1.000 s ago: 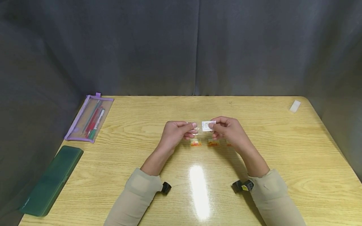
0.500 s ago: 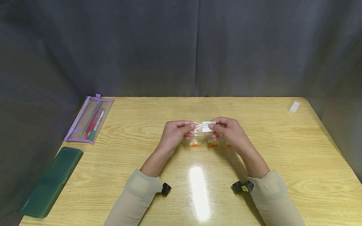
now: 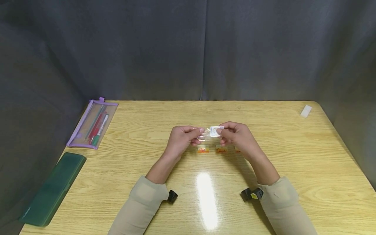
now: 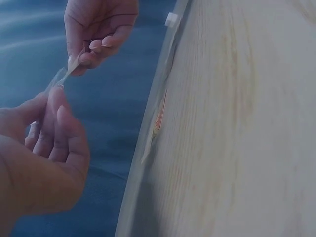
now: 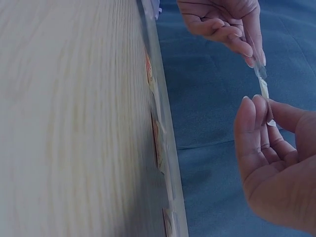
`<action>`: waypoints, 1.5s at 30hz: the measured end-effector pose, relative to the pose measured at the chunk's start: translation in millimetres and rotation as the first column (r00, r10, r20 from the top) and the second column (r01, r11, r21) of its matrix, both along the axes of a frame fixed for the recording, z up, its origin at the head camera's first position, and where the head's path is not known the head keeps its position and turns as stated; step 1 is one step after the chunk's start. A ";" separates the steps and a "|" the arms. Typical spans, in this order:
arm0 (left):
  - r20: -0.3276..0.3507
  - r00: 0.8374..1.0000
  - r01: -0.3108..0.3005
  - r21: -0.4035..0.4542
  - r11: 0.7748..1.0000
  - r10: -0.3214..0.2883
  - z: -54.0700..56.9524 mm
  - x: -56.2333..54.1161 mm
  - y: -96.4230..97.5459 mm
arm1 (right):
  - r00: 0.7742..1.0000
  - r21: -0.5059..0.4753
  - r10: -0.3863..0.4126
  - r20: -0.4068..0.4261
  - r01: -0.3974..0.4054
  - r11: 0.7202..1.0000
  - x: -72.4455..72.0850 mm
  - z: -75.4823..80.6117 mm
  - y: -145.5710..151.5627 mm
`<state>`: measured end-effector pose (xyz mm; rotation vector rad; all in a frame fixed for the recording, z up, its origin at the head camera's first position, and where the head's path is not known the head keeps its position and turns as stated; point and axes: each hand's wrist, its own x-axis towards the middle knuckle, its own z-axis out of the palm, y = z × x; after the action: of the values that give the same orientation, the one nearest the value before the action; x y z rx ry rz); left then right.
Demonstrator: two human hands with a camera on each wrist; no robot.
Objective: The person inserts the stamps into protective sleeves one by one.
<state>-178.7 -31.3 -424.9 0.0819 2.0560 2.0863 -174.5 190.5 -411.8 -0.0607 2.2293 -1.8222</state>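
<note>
Above the middle of the table my left hand [image 3: 182,139] pinches a small clear plastic sleeve [image 3: 205,133] between thumb and fingers. My right hand [image 3: 238,135] pinches a small white printed slip, stamp-like [image 3: 213,132], its thumb covering part of the print. The slip's left edge meets the sleeve's right end; whether it is inside cannot be told. In the right wrist view the slip [image 5: 264,89] and sleeve [image 5: 259,70] stand edge-on in one line. Below the hands lie small orange-and-yellow printed pieces: one [image 3: 203,149], a second [image 3: 221,149], and a third [image 3: 237,149] partly hidden by the right hand.
A purple-edged mesh pouch [image 3: 83,145] with pens lies at the left. Nearer the front left is a dark green case [image 3: 54,189]. A white eraser-like block [image 3: 306,111] sits at the far right corner. Dark curtains [image 3: 147,49] stand behind the table [image 3: 293,156].
A gap between the sleeve and the slip has closed, with more of the clear sleeve now showing beyond the left fingers. Both hands have stayed almost in place.
</note>
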 end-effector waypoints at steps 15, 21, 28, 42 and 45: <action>-0.080 0.994 -0.074 0.029 0.997 0.076 2.1 2.0 0.5 | 0.999 -0.051 0.026 0.030 -0.024 0.998 4.3 5.2 -4.0; -0.095 0.992 -0.074 0.041 0.996 0.077 0.8 2.4 0.7 | 0.999 -0.024 0.038 0.028 -0.037 0.999 5.0 5.2 -2.0; -0.096 0.994 -0.052 0.007 0.999 0.053 1.9 3.0 1.1 | 0.998 -0.018 0.051 0.041 -0.050 0.999 4.3 4.6 -1.8; -0.069 0.997 0.026 -0.005 1.000 -0.026 0.8 2.6 3.3 | 0.996 -0.012 0.078 0.041 -0.077 0.997 5.5 5.7 -4.2; -0.066 0.998 0.021 -0.010 1.000 -0.022 1.5 2.9 3.3 | 0.997 -0.001 0.070 0.036 -0.070 0.998 5.9 6.1 -2.5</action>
<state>-175.8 -28.0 -423.4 0.1732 2.0922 2.0881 -168.7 188.1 -405.7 -0.1040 2.1756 -1.7723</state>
